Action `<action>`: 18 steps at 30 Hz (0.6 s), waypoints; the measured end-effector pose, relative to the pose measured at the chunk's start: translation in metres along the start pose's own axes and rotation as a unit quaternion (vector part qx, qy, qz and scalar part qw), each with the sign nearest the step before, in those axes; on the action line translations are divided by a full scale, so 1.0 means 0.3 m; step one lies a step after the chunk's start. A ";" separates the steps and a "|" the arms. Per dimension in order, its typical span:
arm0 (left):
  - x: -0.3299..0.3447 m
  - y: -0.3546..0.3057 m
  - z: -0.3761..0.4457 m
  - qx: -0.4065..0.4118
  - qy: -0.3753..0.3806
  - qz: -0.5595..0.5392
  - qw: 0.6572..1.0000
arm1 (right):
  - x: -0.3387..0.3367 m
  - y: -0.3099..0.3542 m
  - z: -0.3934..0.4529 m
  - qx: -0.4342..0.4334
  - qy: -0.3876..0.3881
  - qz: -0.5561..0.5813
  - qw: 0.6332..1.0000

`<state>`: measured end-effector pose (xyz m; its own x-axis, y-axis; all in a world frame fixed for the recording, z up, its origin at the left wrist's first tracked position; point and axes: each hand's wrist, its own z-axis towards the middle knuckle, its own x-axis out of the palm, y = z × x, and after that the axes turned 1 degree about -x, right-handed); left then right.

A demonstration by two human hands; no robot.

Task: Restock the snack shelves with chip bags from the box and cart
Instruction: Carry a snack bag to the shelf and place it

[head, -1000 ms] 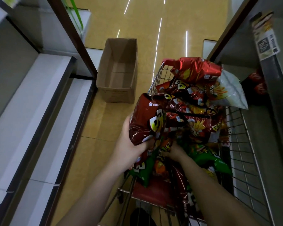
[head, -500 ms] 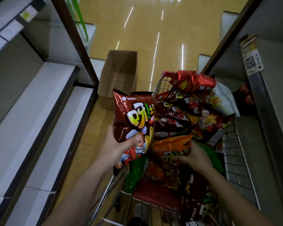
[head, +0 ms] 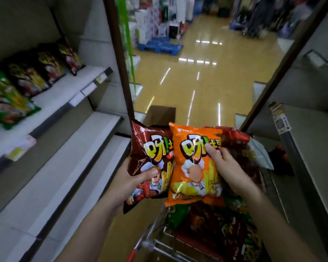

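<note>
head | left hand grips dark-red bag | right hand grips orange bag | cart below

A dark red chip bag with yellow-green lettering and a cartoon figure is held upright, its lower left part gripped by the left hand. Just beside it, overlapping its right edge, stands an orange chip bag of the same design, pinched at its right side by the right hand. Both are above the front of the cart, a wire trolley heaped with more red, green and dark bags. Beyond it an open cardboard box sits on the floor. On the left shelves, green and dark bags lean in a row on the upper tier.
</note>
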<state>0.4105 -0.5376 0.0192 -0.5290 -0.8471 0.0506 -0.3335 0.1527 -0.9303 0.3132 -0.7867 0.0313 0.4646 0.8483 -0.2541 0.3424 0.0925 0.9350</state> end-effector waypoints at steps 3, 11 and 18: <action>-0.123 -0.027 -0.094 0.010 -0.042 -0.009 0.999 | 0.155 0.073 -0.018 0.034 0.044 0.031 0.998; -0.482 -0.029 -0.417 0.045 -0.227 -0.051 0.972 | 0.628 0.270 -0.178 0.005 0.249 0.069 0.966; -0.768 0.018 -0.700 0.077 -0.329 -0.086 0.937 | 0.969 0.363 -0.341 -0.030 0.310 0.089 0.946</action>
<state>0.3666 -0.2347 0.0789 0.1354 -0.9906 0.0173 -0.2256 -0.0479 -0.9730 0.4022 -0.4766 0.0847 -0.0643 0.9943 0.0851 0.2481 -0.0666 0.9664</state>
